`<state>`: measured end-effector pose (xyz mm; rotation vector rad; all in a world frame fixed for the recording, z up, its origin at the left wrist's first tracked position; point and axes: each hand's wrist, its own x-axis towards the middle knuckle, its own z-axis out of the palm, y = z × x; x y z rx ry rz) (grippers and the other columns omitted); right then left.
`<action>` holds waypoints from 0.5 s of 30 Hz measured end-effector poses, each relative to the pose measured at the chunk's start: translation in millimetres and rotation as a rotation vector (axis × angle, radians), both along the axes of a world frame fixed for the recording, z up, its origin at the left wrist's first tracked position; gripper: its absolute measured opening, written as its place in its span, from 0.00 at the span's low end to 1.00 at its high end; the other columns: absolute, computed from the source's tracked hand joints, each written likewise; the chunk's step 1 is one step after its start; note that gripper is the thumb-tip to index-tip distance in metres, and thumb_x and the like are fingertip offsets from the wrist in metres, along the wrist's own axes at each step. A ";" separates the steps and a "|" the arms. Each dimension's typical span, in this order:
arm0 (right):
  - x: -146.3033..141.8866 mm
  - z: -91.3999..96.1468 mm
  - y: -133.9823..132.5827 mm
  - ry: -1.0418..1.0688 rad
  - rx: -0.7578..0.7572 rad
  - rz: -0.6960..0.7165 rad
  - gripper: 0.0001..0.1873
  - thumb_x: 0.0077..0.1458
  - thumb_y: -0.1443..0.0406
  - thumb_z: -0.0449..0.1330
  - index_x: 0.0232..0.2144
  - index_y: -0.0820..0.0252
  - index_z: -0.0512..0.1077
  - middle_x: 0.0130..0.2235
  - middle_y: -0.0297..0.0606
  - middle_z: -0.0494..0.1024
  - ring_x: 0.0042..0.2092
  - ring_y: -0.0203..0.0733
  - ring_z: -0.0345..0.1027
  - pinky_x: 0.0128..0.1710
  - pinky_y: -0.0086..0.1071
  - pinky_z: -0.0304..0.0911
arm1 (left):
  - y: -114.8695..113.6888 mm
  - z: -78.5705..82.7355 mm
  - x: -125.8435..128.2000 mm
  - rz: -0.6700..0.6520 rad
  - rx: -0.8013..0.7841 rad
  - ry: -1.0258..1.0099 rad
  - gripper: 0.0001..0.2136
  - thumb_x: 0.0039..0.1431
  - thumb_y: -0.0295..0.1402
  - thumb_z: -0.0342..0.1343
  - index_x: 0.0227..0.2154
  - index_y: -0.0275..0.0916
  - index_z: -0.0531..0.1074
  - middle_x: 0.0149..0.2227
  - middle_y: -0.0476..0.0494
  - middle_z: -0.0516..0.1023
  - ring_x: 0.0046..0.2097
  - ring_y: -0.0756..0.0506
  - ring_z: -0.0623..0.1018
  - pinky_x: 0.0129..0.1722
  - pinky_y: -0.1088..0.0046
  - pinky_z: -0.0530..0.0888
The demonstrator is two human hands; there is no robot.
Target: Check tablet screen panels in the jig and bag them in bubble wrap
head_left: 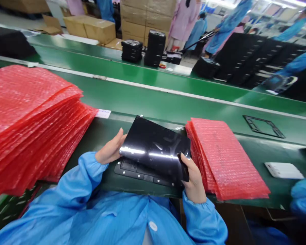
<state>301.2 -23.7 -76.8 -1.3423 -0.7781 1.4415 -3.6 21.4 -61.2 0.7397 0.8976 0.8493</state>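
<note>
A glossy black panel, like a flat screen, is tilted between my two hands, with bright light streaks reflected in it. My right hand grips its right edge, thumb on the front face and the other fingers mostly hidden. At the left edge, my left hand supports it with the thumb raised and fingertips hidden behind the panel. Partly covered by the panel, a flat black plate with white dots lies on the dark green work surface.
Red bubble-wrap bags are piled high on the left, with a smaller stack on the right. Further right lie a black frame and a white device. Beyond the green conveyor are black stacks, cartons and people.
</note>
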 end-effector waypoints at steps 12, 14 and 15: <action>2.6 -33.1 0.9 -0.696 0.241 0.064 0.36 0.56 0.54 0.61 0.63 0.55 0.58 0.61 0.43 0.68 0.61 0.49 0.62 0.63 0.45 0.53 | -6.9 -37.8 -6.5 0.142 0.468 0.698 0.25 0.49 0.39 0.63 0.51 0.39 0.73 0.38 0.44 0.74 0.32 0.47 0.72 0.39 0.68 0.72; 2.2 -35.7 0.5 -0.701 0.223 0.082 0.37 0.55 0.53 0.62 0.63 0.55 0.58 0.60 0.43 0.69 0.61 0.50 0.63 0.62 0.46 0.54 | -7.0 -41.2 -8.1 0.133 0.522 0.798 0.21 0.50 0.40 0.62 0.47 0.39 0.75 0.37 0.45 0.71 0.28 0.50 0.68 0.34 0.70 0.71; 1.9 -36.5 0.6 -0.703 0.220 0.086 0.37 0.55 0.53 0.62 0.63 0.54 0.58 0.60 0.43 0.70 0.60 0.50 0.63 0.62 0.45 0.55 | -7.0 -42.0 -8.5 0.128 0.532 0.809 0.20 0.51 0.40 0.61 0.46 0.39 0.75 0.37 0.46 0.70 0.27 0.51 0.67 0.33 0.70 0.70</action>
